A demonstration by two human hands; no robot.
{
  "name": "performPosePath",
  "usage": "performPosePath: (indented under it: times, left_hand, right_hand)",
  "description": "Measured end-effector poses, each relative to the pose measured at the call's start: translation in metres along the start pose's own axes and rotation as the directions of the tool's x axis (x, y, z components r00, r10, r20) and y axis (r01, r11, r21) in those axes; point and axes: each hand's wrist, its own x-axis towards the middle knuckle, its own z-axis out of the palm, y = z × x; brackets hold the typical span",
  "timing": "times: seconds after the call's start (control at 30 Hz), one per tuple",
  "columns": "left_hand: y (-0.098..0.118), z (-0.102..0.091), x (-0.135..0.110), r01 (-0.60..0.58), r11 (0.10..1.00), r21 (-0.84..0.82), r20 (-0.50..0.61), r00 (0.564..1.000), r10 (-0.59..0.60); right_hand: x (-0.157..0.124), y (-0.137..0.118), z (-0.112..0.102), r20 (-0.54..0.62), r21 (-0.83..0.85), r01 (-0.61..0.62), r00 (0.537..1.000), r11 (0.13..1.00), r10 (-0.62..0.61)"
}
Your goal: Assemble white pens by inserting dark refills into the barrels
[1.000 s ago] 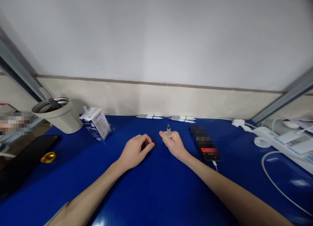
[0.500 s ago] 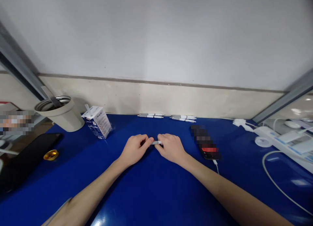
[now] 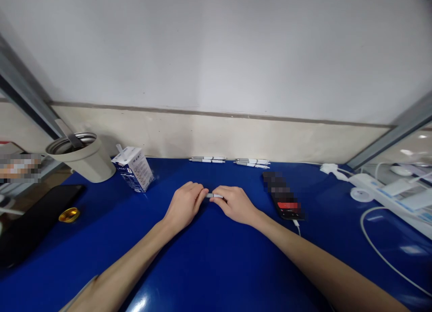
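A slim white-and-grey pen (image 3: pixel 214 195) lies level, crosswise to the view, at centre frame, held just above a blue desk (image 3: pixel 216 271). Its ends are gripped between the two hands, with its mid-section exposed.

The left hand (image 3: pixel 185 206) is palm down with the fingers (image 3: pixel 201 194) curled and closed together, their tips on the pen's left end. The right hand (image 3: pixel 235 204) is also turned downward, its fingers (image 3: pixel 219 200) pressed together and pinching the right end. The two hands are nearly touching. Both bare forearms extend up from the lower corners and converge at centre.

Two small rows of pens (image 3: pixel 207 159) (image 3: pixel 252 162) lie along the desk's back edge, directly above the hands. A phone (image 3: pixel 286 206), partly obscured, lies right of the right hand with a white cable attached. A white carton (image 3: pixel 132 169) stands left of centre, beside a cream cup (image 3: pixel 81 159). At lower left are a gold ring (image 3: pixel 69 215) and a flat black slab (image 3: pixel 37 224). A white power strip (image 3: pixel 381 196) sits at the right edge.
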Motion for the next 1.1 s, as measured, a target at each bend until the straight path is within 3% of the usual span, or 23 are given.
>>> performPosePath:
  times: [0.1, 0.2, 0.5, 0.63, 0.83, 0.97, 1.1]
  left_hand:
    - [0.0, -0.001, 0.0, -0.054, 0.998, 0.015, -0.022, 0.998, 0.054]
    - [-0.001, 0.0, 0.0, -0.032, 0.999, 0.004, -0.005, 0.999, 0.032]
    - [0.0, 0.003, 0.002, 0.225, 0.965, -0.135, -0.006, 0.974, -0.228]
    - [0.001, 0.0, 0.002, 0.208, 0.969, -0.136, -0.005, 0.978, -0.211]
    - [0.002, -0.002, 0.0, 0.154, 0.982, -0.109, 0.021, 0.988, -0.153]
    - [0.002, -0.002, -0.001, 0.098, 0.992, -0.08, 0.008, 0.995, -0.098]
    - [0.003, -0.002, -0.002, 0.066, 0.996, -0.053, -0.001, 0.998, -0.067]
  right_hand:
    - [0.002, -0.001, -0.002, 0.009, 0.019, -0.027, 1.0, 0.999, 0.027]
    - [0.002, -0.003, -0.004, 0.014, -0.013, -0.062, 0.998, 0.998, 0.062]
    - [0.006, 0.004, -0.02, 0.037, -0.153, -0.121, 0.991, 0.981, 0.128]
    - [0.013, 0.028, -0.048, 0.053, -0.391, -0.148, 0.982, 0.908, 0.183]
    - [0.024, 0.074, -0.092, -0.015, -0.555, -0.286, 0.942, 0.781, 0.334]
    - [0.029, 0.084, -0.095, -0.057, -0.624, -0.362, 0.905, 0.693, 0.421]
    - [0.045, 0.064, -0.077, -0.104, -0.644, -0.37, 0.91, 0.669, 0.402]
